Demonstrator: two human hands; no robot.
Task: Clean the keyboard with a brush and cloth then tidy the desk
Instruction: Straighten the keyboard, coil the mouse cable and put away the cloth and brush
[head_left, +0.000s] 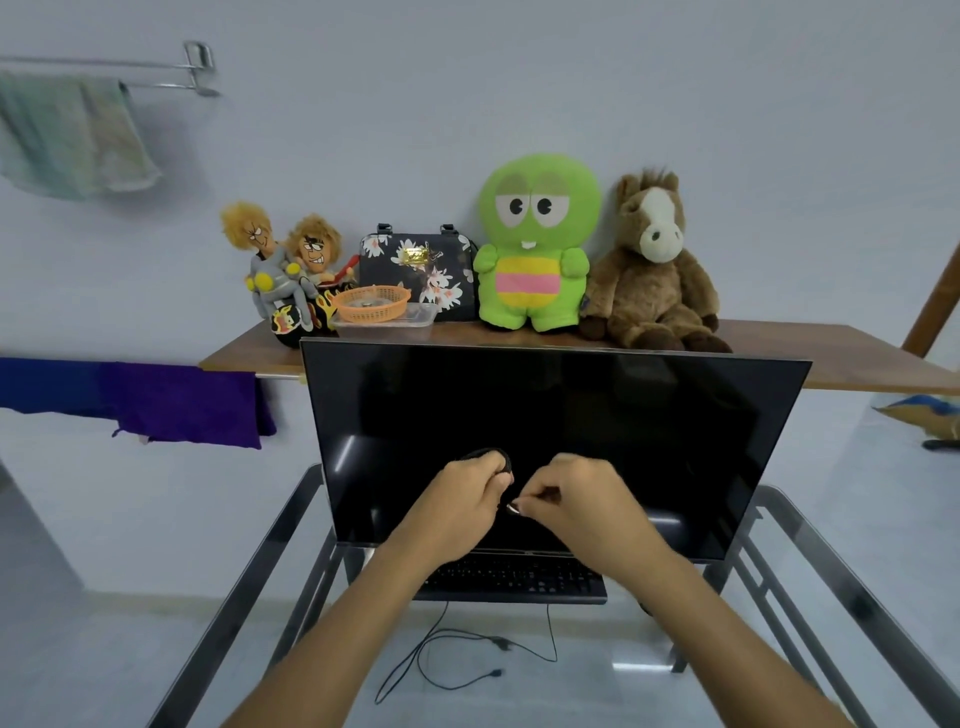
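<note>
Two hands before monitor (545, 441): left hand (462, 493) grip clamped on mouse (493, 460), right hand (582, 499) pinching its plug (514, 509); keyboard (519, 579) mid-bench.

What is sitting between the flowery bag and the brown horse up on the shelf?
In the head view, the green plush toy stands between the flowery bag and the brown horse on the wooden shelf.

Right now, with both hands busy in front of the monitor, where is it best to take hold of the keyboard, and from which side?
Probably by its two short ends, from above. The keyboard lies flat on the glass desk, long and thin, its back edge tucked under the monitor. The near edge is free, but the cables hang there.
</note>
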